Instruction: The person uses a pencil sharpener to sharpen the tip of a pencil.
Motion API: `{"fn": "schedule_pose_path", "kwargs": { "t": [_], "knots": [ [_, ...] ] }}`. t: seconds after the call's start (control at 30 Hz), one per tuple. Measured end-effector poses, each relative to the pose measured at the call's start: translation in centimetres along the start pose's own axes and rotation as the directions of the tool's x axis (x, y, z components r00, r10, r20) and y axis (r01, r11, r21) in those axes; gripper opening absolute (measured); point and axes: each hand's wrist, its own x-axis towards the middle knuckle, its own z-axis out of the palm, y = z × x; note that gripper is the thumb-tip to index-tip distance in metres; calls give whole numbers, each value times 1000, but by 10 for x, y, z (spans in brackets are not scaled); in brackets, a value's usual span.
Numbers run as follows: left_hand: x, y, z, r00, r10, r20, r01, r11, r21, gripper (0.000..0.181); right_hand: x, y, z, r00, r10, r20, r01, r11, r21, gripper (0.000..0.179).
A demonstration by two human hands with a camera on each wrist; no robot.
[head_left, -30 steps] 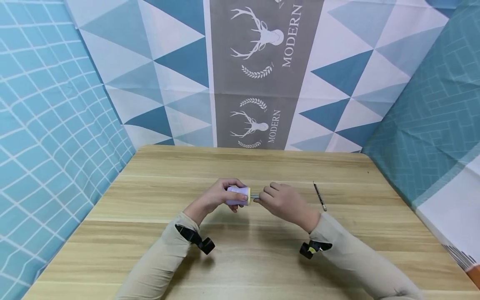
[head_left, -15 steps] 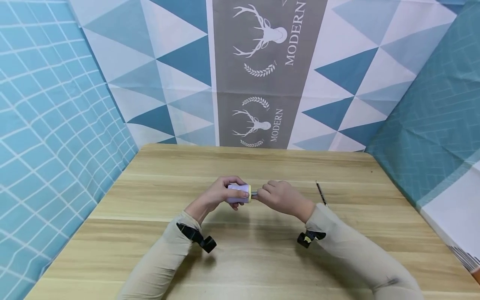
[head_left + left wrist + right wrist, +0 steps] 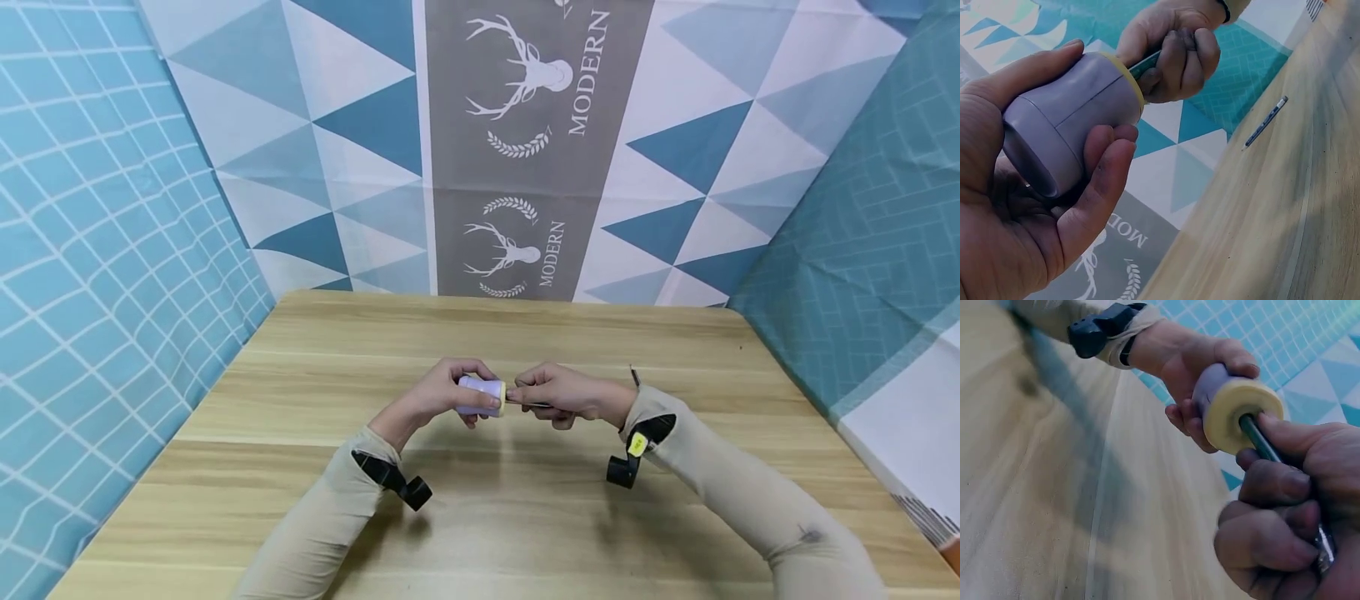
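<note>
My left hand (image 3: 435, 393) holds a lilac pencil sharpener (image 3: 1079, 106) with a yellow front face, thumb on one side and fingers curled round the other. Its hollow rear end opens toward the left palm in the left wrist view. A dark pencil (image 3: 1262, 444) goes into the hole in the yellow face (image 3: 1225, 422). My right hand (image 3: 566, 393) grips that pencil with its fingers curled round the shaft, the thumb tip right at the sharpener's face. Both hands are raised over the table. The pencil's point is hidden inside the sharpener.
A second pencil (image 3: 1265, 122) lies on the wooden table (image 3: 480, 533), partly covered by the right wrist in the head view. Patterned cloth walls (image 3: 360, 167) stand behind the table and at both sides. Each wrist bears a small black camera (image 3: 415, 493).
My right hand has rolled about the pencil, from knuckles up to the thumb side showing, and its wrist camera swung with it. The left hand keeps the sharpener nearly still.
</note>
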Motion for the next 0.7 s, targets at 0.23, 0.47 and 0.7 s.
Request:
{"fn": "schedule_pose_path", "kwargs": {
  "t": [0.23,0.47,0.7],
  "knots": [
    [1,0,-3,999,-22,-24,22,1000,0,30,-3,-2,6,932,-325,-161,187,811,-555,27],
    [1,-1,-6,999,-24,-29,23,999,-45,33,-2,15,10,531,-837,132,285,30,-958,29],
    [0,-4,-5,999,-38,-34,36,998,-48,35,7,22,11,386,-841,379,63,-386,-920,33]
  ]
}}
